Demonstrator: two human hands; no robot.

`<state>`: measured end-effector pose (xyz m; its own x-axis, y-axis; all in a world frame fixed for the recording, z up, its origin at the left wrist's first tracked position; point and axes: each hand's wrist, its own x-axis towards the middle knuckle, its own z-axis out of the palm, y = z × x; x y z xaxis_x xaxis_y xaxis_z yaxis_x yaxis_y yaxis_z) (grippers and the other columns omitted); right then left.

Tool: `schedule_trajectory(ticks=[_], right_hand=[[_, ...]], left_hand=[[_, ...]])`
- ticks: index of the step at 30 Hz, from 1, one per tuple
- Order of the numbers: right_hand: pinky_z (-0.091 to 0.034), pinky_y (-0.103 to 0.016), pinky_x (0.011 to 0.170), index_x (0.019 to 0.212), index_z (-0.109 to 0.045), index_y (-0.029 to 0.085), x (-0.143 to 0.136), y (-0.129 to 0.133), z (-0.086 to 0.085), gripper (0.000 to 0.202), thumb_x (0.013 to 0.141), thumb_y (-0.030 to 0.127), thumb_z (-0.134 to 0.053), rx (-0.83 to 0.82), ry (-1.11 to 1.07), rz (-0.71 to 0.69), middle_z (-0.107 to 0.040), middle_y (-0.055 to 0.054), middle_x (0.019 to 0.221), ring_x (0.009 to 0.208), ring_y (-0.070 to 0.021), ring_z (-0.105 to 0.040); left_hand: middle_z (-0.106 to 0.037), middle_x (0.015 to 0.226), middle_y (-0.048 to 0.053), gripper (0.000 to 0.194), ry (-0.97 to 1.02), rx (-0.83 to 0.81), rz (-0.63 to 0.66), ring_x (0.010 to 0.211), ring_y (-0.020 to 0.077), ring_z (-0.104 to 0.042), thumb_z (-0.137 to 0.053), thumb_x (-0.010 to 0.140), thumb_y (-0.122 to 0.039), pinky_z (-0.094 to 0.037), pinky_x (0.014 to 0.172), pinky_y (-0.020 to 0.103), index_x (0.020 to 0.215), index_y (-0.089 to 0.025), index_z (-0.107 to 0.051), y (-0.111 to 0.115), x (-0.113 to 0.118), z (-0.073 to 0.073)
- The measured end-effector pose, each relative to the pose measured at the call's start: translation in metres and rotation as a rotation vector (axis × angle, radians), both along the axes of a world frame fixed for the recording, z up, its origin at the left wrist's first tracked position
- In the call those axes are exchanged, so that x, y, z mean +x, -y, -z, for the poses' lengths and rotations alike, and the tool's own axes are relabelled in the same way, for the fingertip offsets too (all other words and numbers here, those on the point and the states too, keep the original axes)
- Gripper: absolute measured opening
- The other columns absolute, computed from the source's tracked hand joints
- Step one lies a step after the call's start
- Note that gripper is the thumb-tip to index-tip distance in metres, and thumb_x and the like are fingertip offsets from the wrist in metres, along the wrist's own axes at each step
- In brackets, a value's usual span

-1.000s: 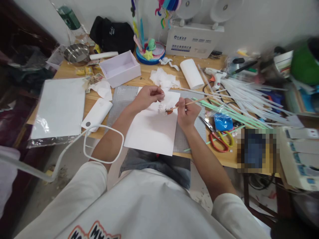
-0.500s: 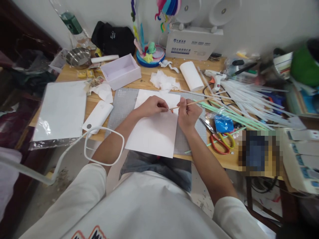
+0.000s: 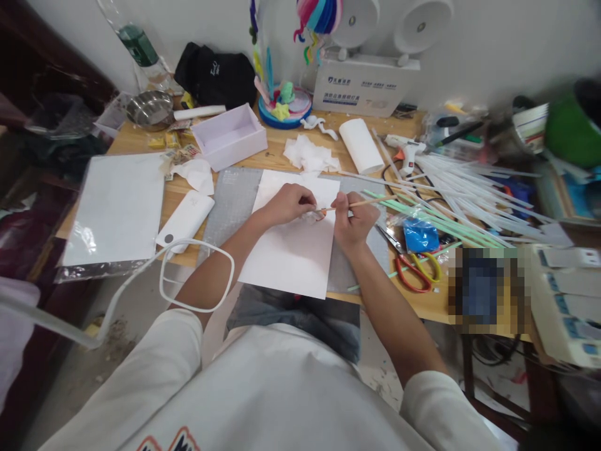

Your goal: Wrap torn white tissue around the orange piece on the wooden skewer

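Observation:
My right hand [image 3: 355,222] is closed round a thin wooden stick [image 3: 375,200], which slants up to the right. The stick's lower end points at the fingertips of my left hand [image 3: 290,203]. That hand is pinched, and what lies between its fingers is too small to make out. A small orange piece [image 3: 322,214], perhaps with something translucent around it, shows between the two hands at the stick's tip. Below both hands lies a white sheet of paper [image 3: 286,260] on a grey cutting mat [image 3: 230,200].
Scissors [image 3: 413,272], a blue packet [image 3: 421,235], a glue gun [image 3: 410,153] and white glue sticks [image 3: 460,188] crowd the right side. A lilac box [image 3: 230,138], crumpled tissue [image 3: 310,153] and a paper roll [image 3: 360,145] stand behind. A white power bank [image 3: 185,219] lies left.
The stick's tip has dropped slightly and its angle is flatter. The orange piece and something translucent now show more by my left fingertips. Both hands keep their hold.

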<state>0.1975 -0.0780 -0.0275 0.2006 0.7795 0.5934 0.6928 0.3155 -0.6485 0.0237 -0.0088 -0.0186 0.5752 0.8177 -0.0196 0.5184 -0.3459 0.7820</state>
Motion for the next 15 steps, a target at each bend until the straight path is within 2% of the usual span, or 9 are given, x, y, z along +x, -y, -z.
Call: schedule_trajectory(ticks=[10,15], right_hand=[[-0.036,-0.030,0.061,0.059,-0.051,0.023,-0.0022,-0.0023,0.0034,0.056,0.101,0.057,-0.037,-0.028,0.021,-0.029,-0.057,0.000,0.056,0.056,-0.0111,-0.052],[-0.034,-0.030,0.060,0.059,-0.046,0.023,-0.0064,-0.0088,0.0048,0.055,0.100,0.059,-0.038,-0.064,0.017,-0.071,-0.054,0.001,0.056,0.056,-0.0115,-0.048]], left_hand=[[-0.074,0.077,0.004,0.009,0.024,-0.032,0.005,0.070,0.0149,-0.063,-0.069,0.079,-0.016,-0.044,0.070,0.027,0.081,-0.015,-0.078,0.0003,0.0009,0.0033],[-0.068,0.070,0.001,0.016,0.047,0.017,-0.035,0.066,0.0145,-0.055,-0.060,0.085,-0.023,-0.041,0.068,0.028,0.084,-0.016,-0.075,0.0006,0.0008,0.0026]])
